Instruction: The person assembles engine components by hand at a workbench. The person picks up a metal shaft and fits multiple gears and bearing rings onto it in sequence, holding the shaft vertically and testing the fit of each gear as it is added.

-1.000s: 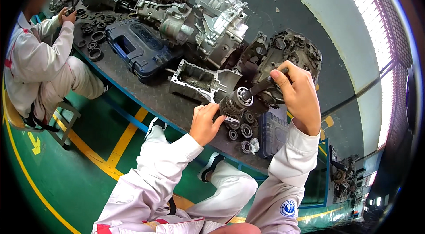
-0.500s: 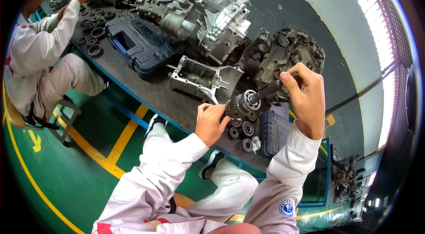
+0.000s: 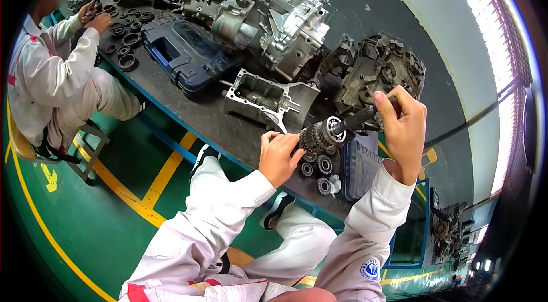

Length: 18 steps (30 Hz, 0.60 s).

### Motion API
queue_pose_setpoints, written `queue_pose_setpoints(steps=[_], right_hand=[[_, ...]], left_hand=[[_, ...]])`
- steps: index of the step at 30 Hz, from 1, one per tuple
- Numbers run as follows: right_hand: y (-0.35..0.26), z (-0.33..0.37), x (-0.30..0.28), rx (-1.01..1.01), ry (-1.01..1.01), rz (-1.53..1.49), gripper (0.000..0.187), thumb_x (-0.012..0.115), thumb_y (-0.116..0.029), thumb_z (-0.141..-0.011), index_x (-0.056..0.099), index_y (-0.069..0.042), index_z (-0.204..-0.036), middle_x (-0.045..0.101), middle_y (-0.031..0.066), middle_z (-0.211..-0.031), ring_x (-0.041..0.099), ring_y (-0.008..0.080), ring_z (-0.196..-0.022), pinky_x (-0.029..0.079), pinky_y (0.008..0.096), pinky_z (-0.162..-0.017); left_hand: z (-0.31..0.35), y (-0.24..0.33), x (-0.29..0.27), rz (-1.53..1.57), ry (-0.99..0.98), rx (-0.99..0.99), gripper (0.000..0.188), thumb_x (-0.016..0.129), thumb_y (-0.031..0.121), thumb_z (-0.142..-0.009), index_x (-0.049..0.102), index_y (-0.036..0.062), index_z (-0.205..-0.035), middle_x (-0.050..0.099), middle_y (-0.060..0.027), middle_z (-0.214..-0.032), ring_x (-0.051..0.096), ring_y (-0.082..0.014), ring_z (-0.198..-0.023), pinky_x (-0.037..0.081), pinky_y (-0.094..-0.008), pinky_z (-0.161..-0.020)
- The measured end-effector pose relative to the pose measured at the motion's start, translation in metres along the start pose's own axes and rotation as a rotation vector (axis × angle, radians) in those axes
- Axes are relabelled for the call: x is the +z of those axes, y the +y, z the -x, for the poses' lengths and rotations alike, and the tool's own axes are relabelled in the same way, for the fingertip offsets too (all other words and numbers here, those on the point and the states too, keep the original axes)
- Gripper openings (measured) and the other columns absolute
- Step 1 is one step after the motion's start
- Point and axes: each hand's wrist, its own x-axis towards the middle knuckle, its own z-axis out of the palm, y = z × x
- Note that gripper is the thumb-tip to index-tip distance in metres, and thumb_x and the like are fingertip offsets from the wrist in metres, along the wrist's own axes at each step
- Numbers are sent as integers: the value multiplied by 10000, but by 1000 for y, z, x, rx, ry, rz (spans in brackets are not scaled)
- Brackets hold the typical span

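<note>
A gear shaft [image 3: 313, 139] with stacked gears and a ball bearing [image 3: 334, 130] is held tilted over the near edge of the table. My left hand [image 3: 278, 159] is closed round the geared end, its fingertips partly hidden behind the gears. At the splined far end, my right hand [image 3: 406, 129] has thumb and curled fingers closed on the shaft. Below the bearing lie several small loose gears [image 3: 324, 164] beside a dark plastic case [image 3: 358, 169]. An open metal gearbox housing [image 3: 260, 97] rests just beyond my left hand.
A blue-black tool case [image 3: 185, 55], a silver gearbox [image 3: 292, 22] and a dark casing [image 3: 379, 71] crowd the metal tabletop [image 3: 197, 116]. Several bearing rings [image 3: 128, 62] lie farther left. A seated co-worker [image 3: 57, 68] is at the left, holding a rod-like part.
The view has shifted slightly; both my hands keep their hold on the gear shaft. The co-worker's raised hand has come down, and both of that person's hands are now together.
</note>
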Motion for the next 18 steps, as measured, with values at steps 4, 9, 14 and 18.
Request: queue_pose_setpoints(steps=[4, 9, 14, 18], right_hand=[[0, 6, 1, 47, 39, 33, 438, 772, -256, -928, 504, 6, -700, 337, 44, -541, 275, 133, -533, 261, 332, -502], [-3, 10, 9, 107, 115, 86, 510, 770, -277, -935, 422, -11, -674, 314, 55, -545, 252, 154, -545, 254, 348, -503], [-4, 13, 14, 140, 185, 123, 546, 776, -297, -933, 389, -12, -674, 308, 74, -549, 240, 166, -552, 245, 358, -501], [-4, 10, 11, 163, 157, 149, 543, 788, -297, -924, 406, -1, -677, 328, 66, -552, 251, 156, -555, 242, 351, -502]], left_hand=[[-1, 1, 0, -18, 14, 6, 329, 774, 121, -837, 685, 69, -1149, 724, -65, -1041, 663, -276, -952, 361, -454, -995], [-3, 4, -2, -28, 15, -1, 322, 779, 124, -831, 687, 71, -1134, 724, -59, -1036, 672, -252, -943, 356, -445, -973], [-3, 4, -1, -53, 12, 1, 320, 786, 129, -824, 687, 66, -1122, 723, -54, -1023, 676, -240, -938, 357, -440, -964], [-3, 3, -1, -73, 42, 12, 312, 789, 127, -819, 685, 63, -1106, 722, -52, -1013, 677, -239, -936, 357, -438, -962]])
